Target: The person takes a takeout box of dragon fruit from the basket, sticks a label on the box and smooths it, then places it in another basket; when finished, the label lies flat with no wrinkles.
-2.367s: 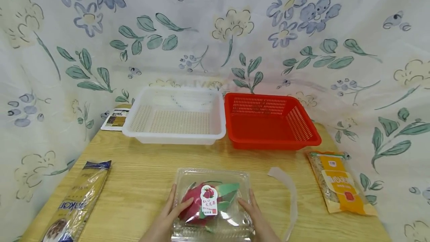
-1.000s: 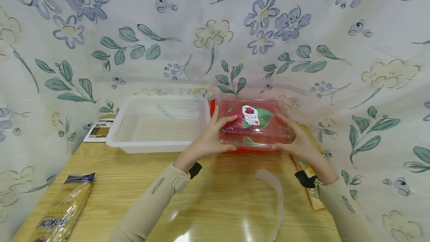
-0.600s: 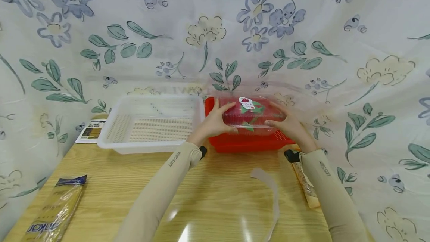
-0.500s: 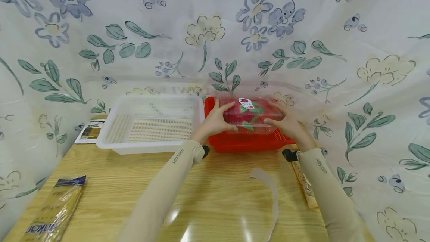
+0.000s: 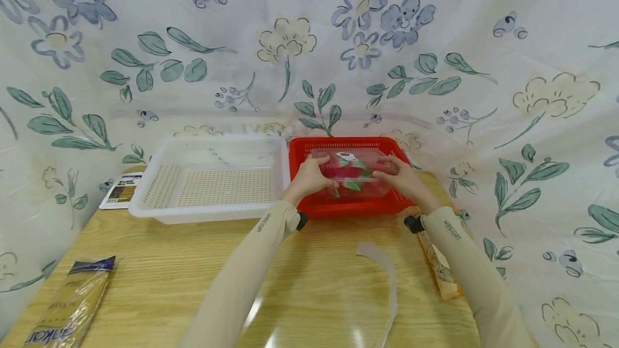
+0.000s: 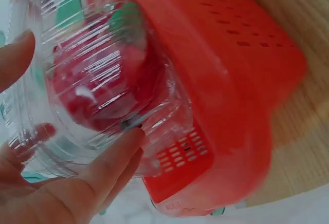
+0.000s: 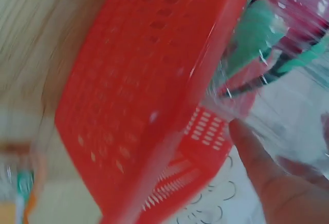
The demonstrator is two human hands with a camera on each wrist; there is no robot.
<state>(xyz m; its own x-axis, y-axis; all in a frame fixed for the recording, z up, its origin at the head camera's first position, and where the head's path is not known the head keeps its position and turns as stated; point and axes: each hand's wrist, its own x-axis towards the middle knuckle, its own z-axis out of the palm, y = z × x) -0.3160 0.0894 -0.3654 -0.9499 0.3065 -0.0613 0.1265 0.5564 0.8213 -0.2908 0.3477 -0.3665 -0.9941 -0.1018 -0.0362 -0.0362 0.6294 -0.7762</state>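
A clear plastic clamshell box with a pink dragon fruit and green leaves inside sits within the walls of the red basket. My left hand grips the box's left end, thumb at the front and fingers over the top. At the opposite end my right hand holds it the same way. A white label shows on the lid. Both wrist views show fingers against the clear plastic just above the basket's rim. Whether the box's underside touches the basket floor is hidden.
A white basket stands left of the red one, with a flat packet beyond it. A gold bag lies at the left. A pale strip is in front, and an orange bag lies partly under my right arm.
Both hands have carried the clamshell box from the table's front up over the red basket and then down into it. The head view has shifted to the right.
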